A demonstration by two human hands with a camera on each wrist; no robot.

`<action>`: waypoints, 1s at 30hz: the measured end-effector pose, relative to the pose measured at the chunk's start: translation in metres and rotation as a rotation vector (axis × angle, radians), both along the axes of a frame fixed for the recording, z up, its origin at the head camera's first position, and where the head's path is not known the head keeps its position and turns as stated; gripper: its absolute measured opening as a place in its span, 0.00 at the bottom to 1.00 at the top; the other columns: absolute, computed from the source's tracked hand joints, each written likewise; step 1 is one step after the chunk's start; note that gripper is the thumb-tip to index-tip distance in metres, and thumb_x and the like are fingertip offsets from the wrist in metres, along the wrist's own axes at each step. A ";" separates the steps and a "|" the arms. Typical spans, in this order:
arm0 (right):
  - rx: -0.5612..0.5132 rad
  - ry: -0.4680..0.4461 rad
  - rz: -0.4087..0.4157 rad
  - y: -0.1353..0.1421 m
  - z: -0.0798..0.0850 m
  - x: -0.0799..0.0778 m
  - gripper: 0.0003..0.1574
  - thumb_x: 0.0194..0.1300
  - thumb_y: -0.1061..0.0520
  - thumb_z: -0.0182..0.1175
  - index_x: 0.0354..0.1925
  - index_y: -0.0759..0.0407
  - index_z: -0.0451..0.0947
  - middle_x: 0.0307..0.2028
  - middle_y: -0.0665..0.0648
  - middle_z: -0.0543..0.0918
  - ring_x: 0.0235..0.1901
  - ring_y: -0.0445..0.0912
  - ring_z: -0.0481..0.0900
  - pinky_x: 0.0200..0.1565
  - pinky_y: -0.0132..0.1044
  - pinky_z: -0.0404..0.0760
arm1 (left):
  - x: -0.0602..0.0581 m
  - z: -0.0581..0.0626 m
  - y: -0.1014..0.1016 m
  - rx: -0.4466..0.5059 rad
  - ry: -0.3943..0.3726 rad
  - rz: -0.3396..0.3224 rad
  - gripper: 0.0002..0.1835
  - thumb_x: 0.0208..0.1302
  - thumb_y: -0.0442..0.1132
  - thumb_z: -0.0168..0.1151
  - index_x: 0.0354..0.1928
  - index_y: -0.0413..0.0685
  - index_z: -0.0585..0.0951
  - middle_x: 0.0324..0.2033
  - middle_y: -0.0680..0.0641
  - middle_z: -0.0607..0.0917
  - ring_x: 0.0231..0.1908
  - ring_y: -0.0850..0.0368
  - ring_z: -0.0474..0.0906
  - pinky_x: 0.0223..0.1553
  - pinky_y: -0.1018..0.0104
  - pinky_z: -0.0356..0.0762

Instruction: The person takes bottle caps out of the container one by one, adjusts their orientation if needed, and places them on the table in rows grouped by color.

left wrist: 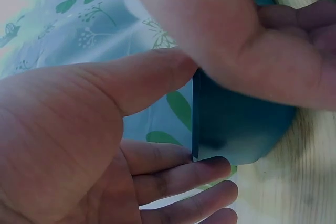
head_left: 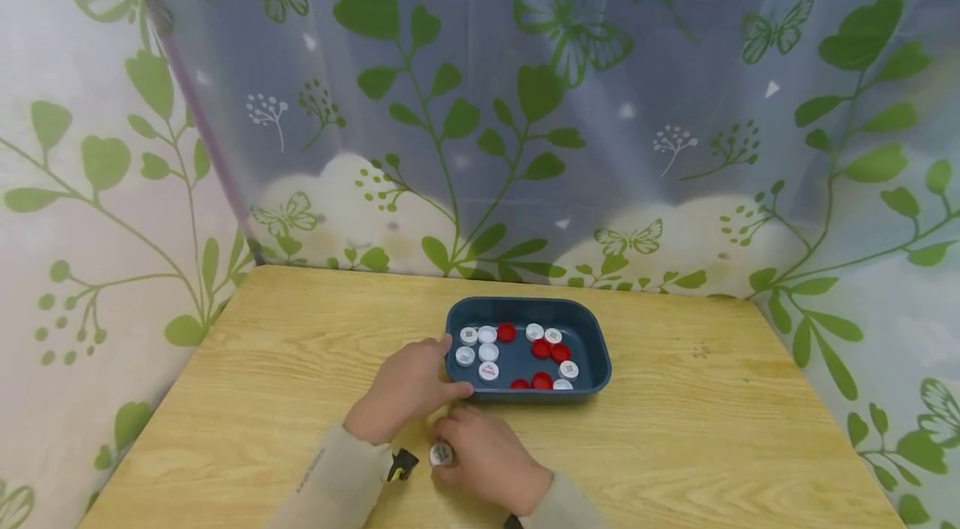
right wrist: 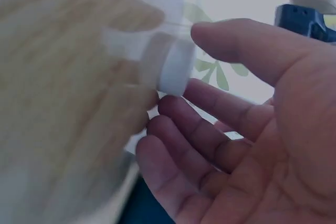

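Note:
A dark blue rectangular tray [head_left: 530, 396] stands on the wooden table, with red and white bottle caps inside. My left hand [head_left: 405, 387] grips its left end, thumb on the near rim and fingers at the left wall. In the left wrist view the tray's wall [left wrist: 231, 124] shows between thumb and fingers. Just in front of the tray, my right hand [head_left: 491, 458] holds a white bottle cap [head_left: 441, 454] at the tabletop between thumb and index finger. The right wrist view shows that cap [right wrist: 177, 69] on edge; how firmly it is pinched cannot be seen.
White caps [head_left: 487, 353] lie mostly at the tray's left side, red caps [head_left: 542, 348] mostly at its middle and right. The near wall partly hides the front caps. A black buckle [head_left: 402, 464] sits by the left cuff. Behind the table [head_left: 712, 412] hangs a leaf-patterned curtain [head_left: 480, 179].

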State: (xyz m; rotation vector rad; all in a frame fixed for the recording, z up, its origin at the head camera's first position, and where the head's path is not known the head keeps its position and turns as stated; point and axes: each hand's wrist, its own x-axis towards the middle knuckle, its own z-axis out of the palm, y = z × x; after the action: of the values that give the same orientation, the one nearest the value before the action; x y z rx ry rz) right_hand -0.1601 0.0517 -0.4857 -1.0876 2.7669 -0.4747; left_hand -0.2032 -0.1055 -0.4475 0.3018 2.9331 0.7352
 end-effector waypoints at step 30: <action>-0.002 -0.089 0.005 0.008 0.009 -0.003 0.13 0.65 0.45 0.71 0.46 0.45 0.86 0.42 0.41 0.79 0.41 0.35 0.74 0.44 0.33 0.80 | -0.001 -0.004 -0.001 0.027 0.023 0.007 0.42 0.63 0.59 0.73 0.72 0.41 0.74 0.66 0.42 0.79 0.63 0.43 0.78 0.58 0.47 0.80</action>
State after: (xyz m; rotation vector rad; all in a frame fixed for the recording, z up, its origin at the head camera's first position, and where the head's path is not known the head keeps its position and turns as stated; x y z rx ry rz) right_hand -0.1630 0.0596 -0.4770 -1.0469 2.6866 -0.5129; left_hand -0.2045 -0.1068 -0.4517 0.3045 2.9494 0.7787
